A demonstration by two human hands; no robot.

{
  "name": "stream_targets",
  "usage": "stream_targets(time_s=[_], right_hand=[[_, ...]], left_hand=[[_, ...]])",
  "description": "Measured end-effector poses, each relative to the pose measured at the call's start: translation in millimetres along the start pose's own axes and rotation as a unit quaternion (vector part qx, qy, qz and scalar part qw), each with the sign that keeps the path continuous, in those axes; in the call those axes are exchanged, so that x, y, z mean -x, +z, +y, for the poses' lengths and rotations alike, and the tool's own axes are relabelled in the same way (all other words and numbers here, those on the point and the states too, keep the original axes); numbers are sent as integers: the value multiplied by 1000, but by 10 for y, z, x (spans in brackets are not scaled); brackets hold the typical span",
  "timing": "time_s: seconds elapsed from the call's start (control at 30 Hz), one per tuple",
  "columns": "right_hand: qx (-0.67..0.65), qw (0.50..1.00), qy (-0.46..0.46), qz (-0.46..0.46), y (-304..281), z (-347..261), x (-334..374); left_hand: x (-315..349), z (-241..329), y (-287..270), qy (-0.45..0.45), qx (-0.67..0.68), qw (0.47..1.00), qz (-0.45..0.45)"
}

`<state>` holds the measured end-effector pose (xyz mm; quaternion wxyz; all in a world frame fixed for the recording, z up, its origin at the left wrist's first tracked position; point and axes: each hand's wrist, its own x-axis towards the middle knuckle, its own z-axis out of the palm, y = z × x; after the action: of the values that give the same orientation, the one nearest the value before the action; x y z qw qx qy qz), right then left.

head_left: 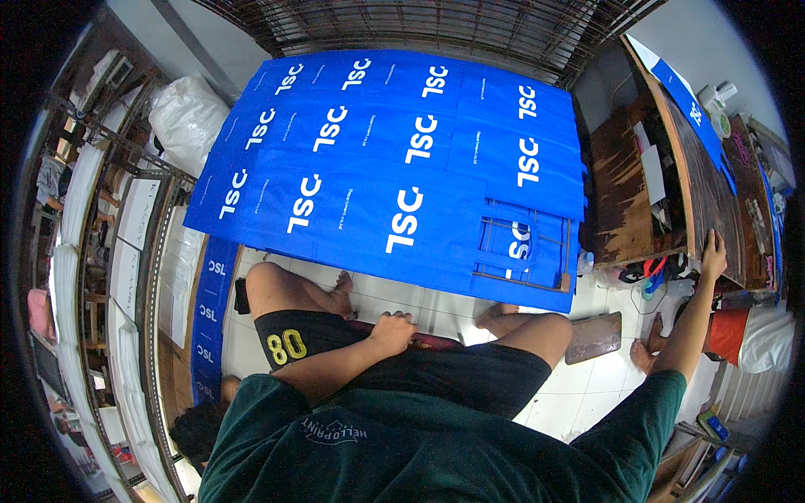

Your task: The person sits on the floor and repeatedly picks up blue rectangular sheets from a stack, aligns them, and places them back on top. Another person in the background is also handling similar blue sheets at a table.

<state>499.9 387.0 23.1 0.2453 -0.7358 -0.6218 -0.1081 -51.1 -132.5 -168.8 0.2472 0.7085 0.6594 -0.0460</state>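
Loosely curled, the left hand [392,334] lies over the lap of the dark shorts [444,381], near the lower edge of the blue sheets [369,180]. Well apart from it, the right hand [713,256] reaches out to the side and touches the near edge of a brown wooden tabletop [721,220]. Whether either of the 2 hands closes on anything cannot be told from this view. Spread flat in front of the knees, the blue sheets carry rows of white lettering; on their near right corner rests 1 thin-barred rectangular frame [565,280]. A brown board [593,338] lies on the white tile floor [599,377] beside the right knee. Beyond the sheets' far left edge sits a white plastic bundle [189,121]. Behind them stands a metal rack [495,21].
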Motion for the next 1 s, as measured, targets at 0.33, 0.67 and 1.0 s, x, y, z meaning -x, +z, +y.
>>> stream_targets(time_s=[0.33,0.67,1.0], right_hand=[[0,1000,-5,21,66,97,-47],[-11,1000,17,4,-18,-41,34],[-1,1000,-4,28,-49,3,49]], left_hand=[[-13,-6,12,5,-3,1000,-2],[-13,-10,57,0,-1,1000,4],[-16,13,-63,11,-7,1000,-18]])
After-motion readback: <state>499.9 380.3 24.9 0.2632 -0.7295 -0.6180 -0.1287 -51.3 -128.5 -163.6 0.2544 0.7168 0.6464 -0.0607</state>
